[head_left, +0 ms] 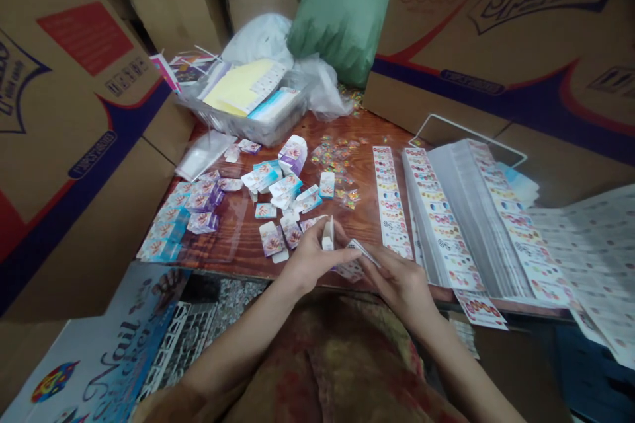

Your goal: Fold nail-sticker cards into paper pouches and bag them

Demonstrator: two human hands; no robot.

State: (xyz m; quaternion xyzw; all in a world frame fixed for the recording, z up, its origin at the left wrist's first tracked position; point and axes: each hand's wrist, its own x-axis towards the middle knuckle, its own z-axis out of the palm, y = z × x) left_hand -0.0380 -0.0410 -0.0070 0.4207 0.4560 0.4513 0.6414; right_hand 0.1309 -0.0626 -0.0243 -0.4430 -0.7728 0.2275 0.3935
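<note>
My left hand (313,256) and my right hand (397,277) meet at the near edge of the wooden table (367,208). Together they pinch a small printed paper box (347,258), partly folded, with a white flap standing up by the left thumb. Both hands have their fingers closed on it. Just beyond the hands lie several small folded boxes (278,195) scattered over the table. To the right of the hands lies a strip of sticker sheets (391,201).
A large stack of sticker sheets (476,211) fills the table's right side. Finished boxes (171,228) are lined up at the left. A clear plastic tray (248,112) with papers stands at the back. Big cardboard cartons (74,112) wall in the table; a green bag (342,6) sits behind.
</note>
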